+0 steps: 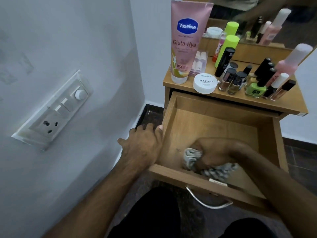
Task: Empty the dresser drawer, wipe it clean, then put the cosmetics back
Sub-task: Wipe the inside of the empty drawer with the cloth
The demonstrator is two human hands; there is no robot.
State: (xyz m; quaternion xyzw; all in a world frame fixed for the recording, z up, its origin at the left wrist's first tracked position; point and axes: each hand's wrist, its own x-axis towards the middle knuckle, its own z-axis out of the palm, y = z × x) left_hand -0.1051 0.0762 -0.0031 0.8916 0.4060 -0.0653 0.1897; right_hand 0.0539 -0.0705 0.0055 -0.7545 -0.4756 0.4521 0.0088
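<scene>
While the left hand (144, 140) lay with its fingers draped over the drawer (173, 107)'s left wall, the right hand (214, 153) clutched the cloth (190, 158) at the front-left corner; the unwiped floor stretched away toward the back wall, cosmetics (240, 78) waiting on the dresser top (281, 103).

Drawer (171, 121) matt light wood; handle (205, 202) shiny metal; cloth (192, 158) soft grey fabric; lotion tube (186, 40) glossy pink plastic.

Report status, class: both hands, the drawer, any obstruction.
Left hand rests on drawer side wall. Right hand grips cloth on drawer floor. Cosmetics on dresser top. Nothing obstructing.
</scene>
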